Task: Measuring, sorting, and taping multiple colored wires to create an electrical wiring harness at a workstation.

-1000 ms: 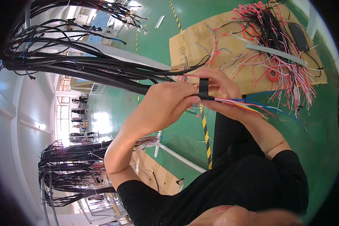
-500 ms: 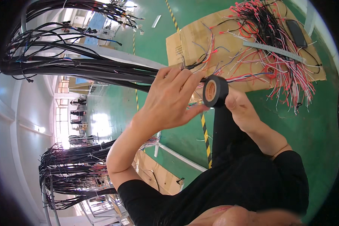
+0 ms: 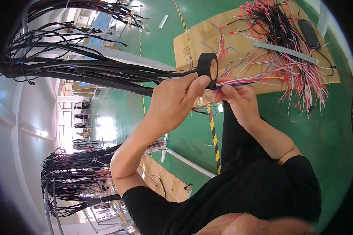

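A roll of black tape (image 3: 205, 64) stands at the cable bundle, tilted, with its cardboard core facing right. My left hand (image 3: 174, 98) is closed on the roll's lower edge, thumb pressed against it; its other fingers are partly hidden behind. Red, white and blue wires (image 3: 245, 81) come out of the bundle just right of the roll. There, my right hand (image 3: 241, 102) pinches the wires between thumb and fingers. Toward the left, the black cables (image 3: 106, 70) of the bundle stretch away past my left hand.
Cardboard (image 3: 192, 43) lies on the green floor beyond my hands, bearing a heap of red and white wires (image 3: 302, 80), a steel ruler (image 3: 284, 51) and a black phone (image 3: 310, 34). More black cables (image 3: 80, 172) hang on a rack at lower left.
The tape roll has moved up and left and turned to face right, passing from beside my right hand to my left thumb. My right hand has shifted onto the wires.
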Motion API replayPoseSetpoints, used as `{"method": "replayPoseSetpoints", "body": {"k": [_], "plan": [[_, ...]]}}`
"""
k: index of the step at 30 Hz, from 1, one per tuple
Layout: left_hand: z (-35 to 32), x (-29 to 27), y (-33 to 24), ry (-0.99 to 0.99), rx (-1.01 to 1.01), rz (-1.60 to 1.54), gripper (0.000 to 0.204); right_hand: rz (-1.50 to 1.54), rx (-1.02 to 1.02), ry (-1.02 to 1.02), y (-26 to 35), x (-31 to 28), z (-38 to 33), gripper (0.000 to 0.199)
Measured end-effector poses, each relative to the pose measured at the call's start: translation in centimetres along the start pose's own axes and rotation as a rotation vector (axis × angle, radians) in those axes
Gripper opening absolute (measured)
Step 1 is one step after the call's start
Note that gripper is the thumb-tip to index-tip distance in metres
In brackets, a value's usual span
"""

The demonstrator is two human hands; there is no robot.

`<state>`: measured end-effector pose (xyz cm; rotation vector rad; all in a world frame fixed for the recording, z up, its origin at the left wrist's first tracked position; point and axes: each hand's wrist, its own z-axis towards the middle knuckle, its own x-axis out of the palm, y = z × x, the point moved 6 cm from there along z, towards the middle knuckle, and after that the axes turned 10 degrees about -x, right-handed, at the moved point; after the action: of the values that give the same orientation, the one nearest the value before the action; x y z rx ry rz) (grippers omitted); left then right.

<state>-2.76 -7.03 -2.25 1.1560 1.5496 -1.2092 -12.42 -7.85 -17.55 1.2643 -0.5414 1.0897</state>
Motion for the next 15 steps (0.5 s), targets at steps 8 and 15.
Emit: {"method": "replayPoseSetpoints", "body": {"k": [8, 15], "plan": [[0.5, 0.2, 1.7, 0.002, -0.154, -0.146, 0.067, -0.867, -0.576, 0.248, 4.1, 0.3, 1.1, 0.020], [0.3, 0.3, 0.8, 0.131, -0.068, -0.095, 0.049, -0.884, -0.273, 0.634, 3.7, 3.5, 3.1, 0.063]]}}
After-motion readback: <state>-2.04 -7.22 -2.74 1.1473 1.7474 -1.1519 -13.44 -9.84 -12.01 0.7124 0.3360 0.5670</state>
